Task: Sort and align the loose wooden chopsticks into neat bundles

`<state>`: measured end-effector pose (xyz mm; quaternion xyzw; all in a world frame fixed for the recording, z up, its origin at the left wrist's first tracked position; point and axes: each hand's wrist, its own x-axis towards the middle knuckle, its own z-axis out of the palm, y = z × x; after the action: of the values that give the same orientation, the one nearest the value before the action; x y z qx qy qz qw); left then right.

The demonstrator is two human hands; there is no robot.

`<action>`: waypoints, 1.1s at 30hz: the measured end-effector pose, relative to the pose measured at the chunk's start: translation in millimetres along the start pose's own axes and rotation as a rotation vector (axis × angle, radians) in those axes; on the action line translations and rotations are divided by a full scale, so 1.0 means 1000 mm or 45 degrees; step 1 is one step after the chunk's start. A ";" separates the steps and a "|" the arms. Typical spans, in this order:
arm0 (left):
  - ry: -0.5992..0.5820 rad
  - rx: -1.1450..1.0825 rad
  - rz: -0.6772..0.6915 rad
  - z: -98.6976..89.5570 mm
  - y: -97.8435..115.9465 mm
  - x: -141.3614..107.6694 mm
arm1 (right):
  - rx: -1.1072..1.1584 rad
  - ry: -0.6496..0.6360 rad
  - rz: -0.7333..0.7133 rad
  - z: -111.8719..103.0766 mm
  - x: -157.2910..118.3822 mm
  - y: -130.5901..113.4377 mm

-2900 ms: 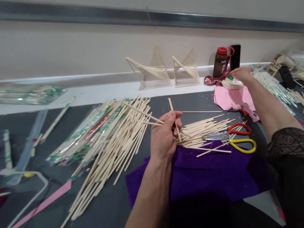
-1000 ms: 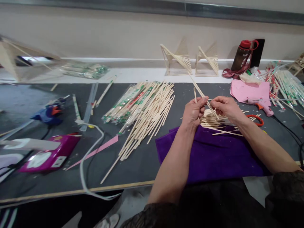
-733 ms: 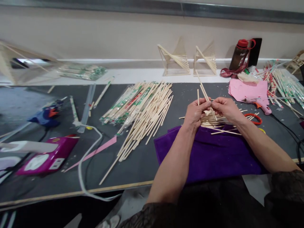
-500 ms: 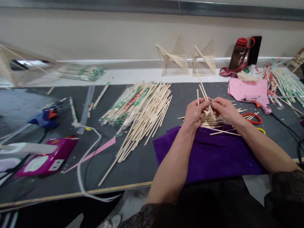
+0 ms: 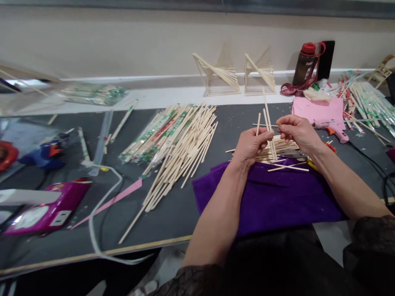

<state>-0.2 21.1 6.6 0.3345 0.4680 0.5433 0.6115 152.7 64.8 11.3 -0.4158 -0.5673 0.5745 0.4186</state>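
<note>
My left hand [image 5: 250,144] is closed around a few thin wooden sticks [image 5: 268,123] that point up and away from me. My right hand [image 5: 296,130] pinches the same sticks from the right side. Both hands hover over a small heap of short cut sticks [image 5: 282,147] at the far edge of a purple cloth [image 5: 271,197]. Scissors with red and yellow handles [image 5: 311,163] lie partly hidden under my right wrist.
A big pile of long sticks and wrapped chopsticks [image 5: 173,139] lies left of my hands. Two stick sculptures [image 5: 216,74] and a bottle [image 5: 303,61] stand by the wall. A pink glue gun [image 5: 335,130] rests on pink paper; a magenta power strip [image 5: 46,209] and cables sit left.
My right hand came back from the far right and joined the left on the sticks. The sticks in my hands have turned from slanted to nearly upright. The view has shifted left.
</note>
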 end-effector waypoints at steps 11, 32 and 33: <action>0.040 0.143 0.087 0.001 -0.012 0.006 | -0.234 -0.058 -0.055 0.008 -0.006 -0.001; -0.029 0.223 0.073 0.000 -0.017 0.010 | -0.204 0.034 -0.061 0.012 -0.002 0.006; -0.043 0.217 0.077 0.000 -0.017 0.010 | -0.188 0.035 -0.064 0.012 -0.002 0.007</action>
<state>5.6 27.8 -10.8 0.4086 0.4917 0.5140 0.5719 142.0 59.0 4.5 -0.4390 -0.6126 0.5145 0.4089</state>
